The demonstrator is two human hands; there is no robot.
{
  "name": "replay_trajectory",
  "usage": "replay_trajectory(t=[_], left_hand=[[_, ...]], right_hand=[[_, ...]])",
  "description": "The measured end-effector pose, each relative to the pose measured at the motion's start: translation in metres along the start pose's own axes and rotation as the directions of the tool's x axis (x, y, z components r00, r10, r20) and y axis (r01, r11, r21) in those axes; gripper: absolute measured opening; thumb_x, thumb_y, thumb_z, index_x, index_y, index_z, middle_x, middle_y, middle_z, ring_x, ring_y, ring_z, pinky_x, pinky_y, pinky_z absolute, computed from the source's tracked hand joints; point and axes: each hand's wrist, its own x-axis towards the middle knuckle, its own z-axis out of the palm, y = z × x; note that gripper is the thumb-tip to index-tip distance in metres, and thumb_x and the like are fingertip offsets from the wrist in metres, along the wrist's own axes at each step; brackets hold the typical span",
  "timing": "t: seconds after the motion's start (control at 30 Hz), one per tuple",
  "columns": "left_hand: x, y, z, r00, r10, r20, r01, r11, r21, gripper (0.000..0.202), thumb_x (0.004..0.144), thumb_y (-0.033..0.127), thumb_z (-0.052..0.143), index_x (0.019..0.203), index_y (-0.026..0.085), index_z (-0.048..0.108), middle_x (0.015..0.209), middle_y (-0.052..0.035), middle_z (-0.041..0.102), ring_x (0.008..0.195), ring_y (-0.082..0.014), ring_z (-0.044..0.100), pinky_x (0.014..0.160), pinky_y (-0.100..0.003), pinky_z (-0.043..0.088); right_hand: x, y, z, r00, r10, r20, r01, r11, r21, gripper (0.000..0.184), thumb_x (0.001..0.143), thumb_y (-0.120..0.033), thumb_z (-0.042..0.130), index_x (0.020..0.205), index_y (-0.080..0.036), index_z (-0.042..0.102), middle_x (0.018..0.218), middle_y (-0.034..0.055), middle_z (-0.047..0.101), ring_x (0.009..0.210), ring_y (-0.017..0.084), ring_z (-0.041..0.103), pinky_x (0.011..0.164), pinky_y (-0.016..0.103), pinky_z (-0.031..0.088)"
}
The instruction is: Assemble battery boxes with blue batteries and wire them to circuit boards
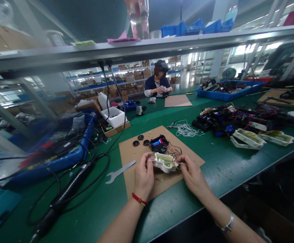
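Both my hands hold a small white plastic housing (165, 162) with coloured wires, just above a brown cardboard sheet (187, 153). My left hand (143, 175) grips its left end with pinched fingers. My right hand (191, 172) pinches its right end. Thin red, yellow and black wires run from the housing to a black module (159, 143) with a blue and pink part, lying on the cardboard behind it. Three black round discs (140, 140) sit to the module's left.
A flat metal wrench (118, 171) lies left of the cardboard. A black corded tool (65, 192) lies at the near left by a blue tray (60, 158). White housings (248, 138), a pile of wired modules (233, 119), white string (187, 130). Another person (159, 81) works across the green table.
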Motion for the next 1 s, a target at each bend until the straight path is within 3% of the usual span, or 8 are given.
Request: replay_trajectory(t=[0.23,0.33,0.43,0.63,0.73,0.83,1.0], left_hand=[[0.005,-0.023,0.002,0.991,-0.135,0.013,0.135,0.989,-0.058,0.021,0.081,0.019,0.049,0.1,0.017,0.058,0.074,-0.0022,0.066,0.065,-0.0167,0.064,0.062,-0.025,0.049],[0.007,-0.031,0.008,0.983,-0.174,0.066,0.181,0.977,-0.114,0.033,0.076,0.015,0.052,0.109,0.017,0.054,0.086,-0.0046,0.067,0.057,-0.0134,0.063,0.056,-0.023,0.05],[0.008,-0.032,0.012,0.976,-0.179,0.122,0.198,0.965,-0.173,0.037,0.075,0.012,0.05,0.11,0.016,0.056,0.098,-0.008,0.067,0.063,-0.0137,0.064,0.056,-0.023,0.051],[0.003,-0.016,0.007,0.981,-0.151,0.12,0.178,0.949,-0.262,0.016,0.08,0.019,0.052,0.092,0.017,0.062,0.089,-0.0047,0.066,0.082,-0.0165,0.062,0.073,-0.024,0.049],[-0.004,-0.006,0.009,0.973,-0.154,0.172,0.205,0.921,-0.33,0.014,0.083,0.026,0.052,0.089,0.017,0.059,0.084,-0.0044,0.064,0.079,-0.0158,0.062,0.072,-0.025,0.05],[-0.009,-0.001,0.013,0.955,-0.164,0.246,0.25,0.893,-0.375,0.018,0.084,0.034,0.052,0.085,0.016,0.056,0.074,-0.003,0.062,0.067,-0.014,0.061,0.065,-0.024,0.05],[0.003,-0.003,0.016,0.955,-0.154,0.254,0.242,0.9,-0.363,0.022,0.084,0.039,0.052,0.085,0.017,0.054,0.07,0.0008,0.057,0.058,-0.0095,0.055,0.06,-0.021,0.047]], right_hand=[[0.004,0.004,0.006,0.996,-0.086,0.013,0.087,0.991,-0.099,0.019,0.085,-0.013,0.032,0.092,-0.021,0.047,0.091,0.006,0.055,0.087,0.022,0.055,0.079,0.036,0.042],[0.006,0.013,0.007,0.999,-0.049,-0.015,0.048,0.994,-0.1,0.021,0.08,-0.011,0.034,0.095,-0.02,0.048,0.098,0.008,0.053,0.088,0.022,0.055,0.083,0.039,0.044],[0.008,0.022,0.006,0.999,0.02,-0.025,-0.019,1.0,0.015,0.023,0.079,-0.013,0.037,0.097,-0.019,0.049,0.099,0.0072,0.057,0.086,0.02,0.059,0.084,0.04,0.045],[0.011,0.016,0.001,0.988,0.135,-0.078,-0.094,0.916,0.39,0.012,0.078,-0.022,0.049,0.09,-0.02,0.049,0.093,0.0081,0.064,0.088,0.022,0.064,0.08,0.038,0.05],[0.012,0.004,-0.002,0.978,0.178,-0.109,-0.094,0.841,0.532,0.022,0.079,-0.029,0.056,0.097,-0.022,0.046,0.103,0.0095,0.064,0.085,0.021,0.066,0.073,0.034,0.053],[0.014,-0.002,-0.009,0.986,0.166,-0.018,-0.127,0.815,0.565,0.026,0.079,-0.034,0.059,0.099,-0.021,0.049,0.098,0.0086,0.066,0.084,0.02,0.067,0.073,0.033,0.054],[0.034,0.006,-0.033,0.973,0.078,0.216,-0.166,0.888,0.428,0.017,0.082,-0.034,0.056,0.087,-0.017,0.056,0.081,0.0055,0.068,0.073,0.018,0.066,0.068,0.031,0.053]])
